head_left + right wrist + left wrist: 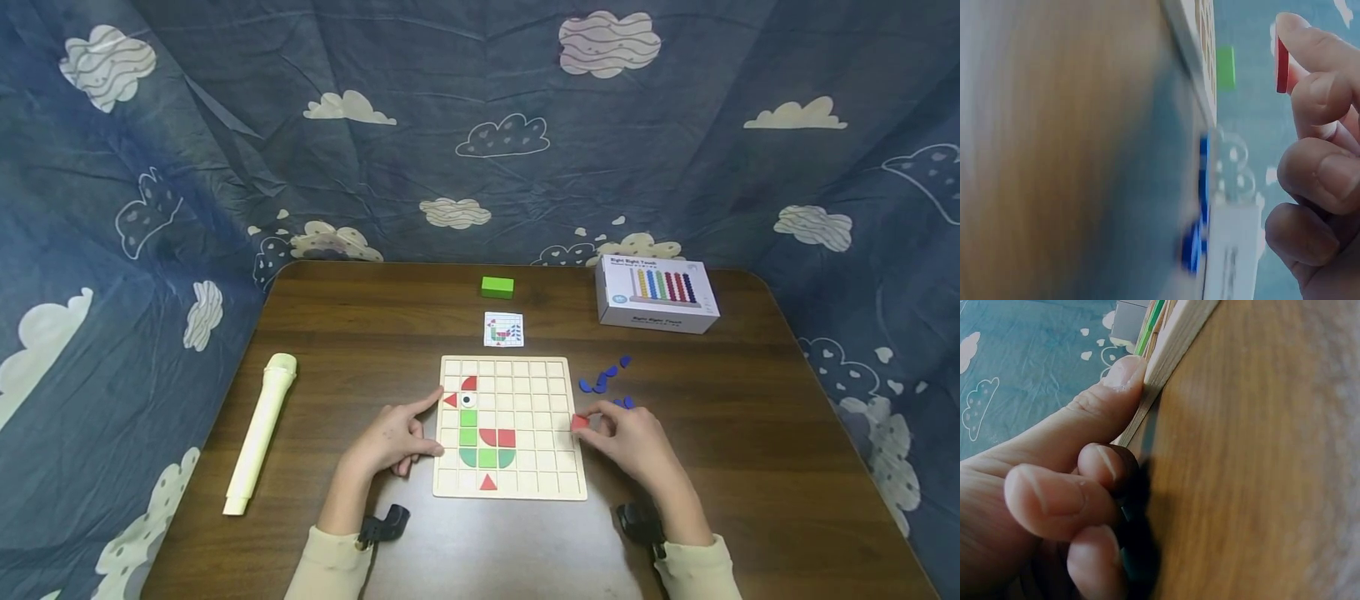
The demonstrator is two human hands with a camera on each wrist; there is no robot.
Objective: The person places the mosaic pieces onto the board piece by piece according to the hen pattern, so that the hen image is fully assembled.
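Observation:
A pale wooden grid board (536, 481) lies on the table, with red, green and white tiles set in its left half. My left hand (392, 435) rests at the board's left edge, index finger and thumb stretched out to touch it; the other fingers are bent. Between the thumb and fingers of my right hand (628, 437) a small red square tile (580, 422) is pinched, over the board's right edge. The right wrist view shows this tile edge-on, raised above the table. Several blue pieces (601, 383) lie just beyond my right hand, some partly covered by it.
Behind the board lies a picture card (503, 329), with a green block (497, 287) farther back. A white box (657, 293) stands at the back right. A cream-coloured tube (260, 433) lies on the left. A dark cloud-patterned curtain (420, 167) surrounds the table.

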